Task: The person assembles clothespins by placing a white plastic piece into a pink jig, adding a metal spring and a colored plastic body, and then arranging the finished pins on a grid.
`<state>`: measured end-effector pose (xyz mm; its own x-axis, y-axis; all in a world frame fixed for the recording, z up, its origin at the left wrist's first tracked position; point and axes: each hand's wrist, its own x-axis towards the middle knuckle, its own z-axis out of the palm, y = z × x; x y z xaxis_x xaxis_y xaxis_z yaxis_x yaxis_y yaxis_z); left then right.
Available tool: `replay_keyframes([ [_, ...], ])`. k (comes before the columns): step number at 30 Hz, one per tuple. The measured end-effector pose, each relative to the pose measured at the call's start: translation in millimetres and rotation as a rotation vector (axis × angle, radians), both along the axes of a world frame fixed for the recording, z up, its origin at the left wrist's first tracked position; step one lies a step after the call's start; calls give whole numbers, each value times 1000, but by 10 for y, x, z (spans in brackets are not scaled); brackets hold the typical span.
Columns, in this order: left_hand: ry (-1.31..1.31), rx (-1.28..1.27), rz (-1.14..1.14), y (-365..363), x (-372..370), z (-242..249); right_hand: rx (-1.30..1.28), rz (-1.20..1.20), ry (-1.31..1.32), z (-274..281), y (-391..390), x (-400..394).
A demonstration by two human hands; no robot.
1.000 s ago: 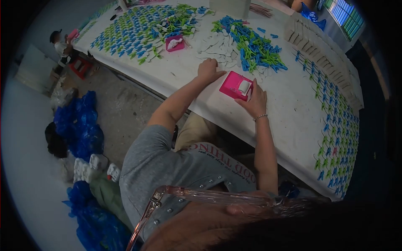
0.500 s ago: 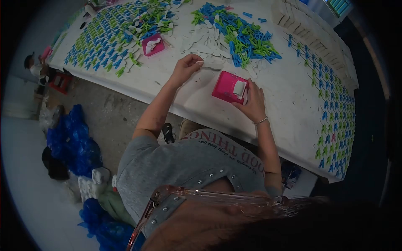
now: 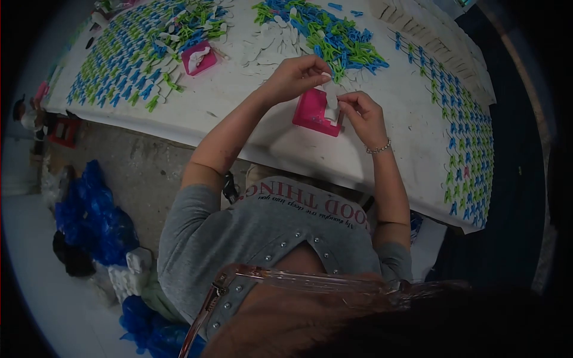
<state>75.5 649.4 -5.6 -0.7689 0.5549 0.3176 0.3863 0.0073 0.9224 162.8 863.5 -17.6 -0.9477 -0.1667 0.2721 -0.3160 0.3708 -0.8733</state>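
My left hand (image 3: 301,79) pinches the upper end of a flat white strip with rounded ends (image 3: 331,94). The strip hangs over a small pink box (image 3: 304,112) lying near the table's front edge. On the right side of the box is a white pad (image 3: 331,113), partly covered by the strip. My right hand (image 3: 363,118) has thumb and forefinger pinched together at the strip's right edge; what lies between those fingertips is too small to make out. Behind my left hand spreads a pile of similar white strips (image 3: 274,45).
Blue and green clips (image 3: 340,39) are heaped at the back. Rows of clips (image 3: 122,68) cover the table's left; more clips on strings (image 3: 465,143) line the right edge. A second pink box (image 3: 206,62) holds something white. Blue plastic bags (image 3: 95,215) lie on the floor.
My left hand has moved right with the white strip, bringing it over the pink box. My right hand has left the box's side and now pinches at the strip's edge.
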Motion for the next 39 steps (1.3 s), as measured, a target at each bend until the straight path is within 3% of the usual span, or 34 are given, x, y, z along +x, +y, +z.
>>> replay_keyframes([
  [2,24,4,-16,50,-24,-35,-8,-42,92,-37,8,-16],
  [9,56,44,-92,143,-78,-199,-46,-38,-28,-253,61,-107],
  [11,120,8,-62,148,-77,-223,79,-63,109,-284,45,-109],
  [18,269,-91,-38,99,-59,-247,110,-96,223,-464,-6,-175],
  [21,255,-57,-73,161,-57,-318,181,-91,258,-355,95,-134],
  [23,247,-53,-80,253,-17,-314,512,-31,369,-242,233,-105],
  [29,294,-57,-80,206,4,-93,148,-104,278,-348,86,-114],
  [35,380,-126,-40,113,-14,-143,158,-90,176,-433,10,-162],
  [39,402,-140,-43,40,-15,-160,226,-68,254,-412,38,-173],
])
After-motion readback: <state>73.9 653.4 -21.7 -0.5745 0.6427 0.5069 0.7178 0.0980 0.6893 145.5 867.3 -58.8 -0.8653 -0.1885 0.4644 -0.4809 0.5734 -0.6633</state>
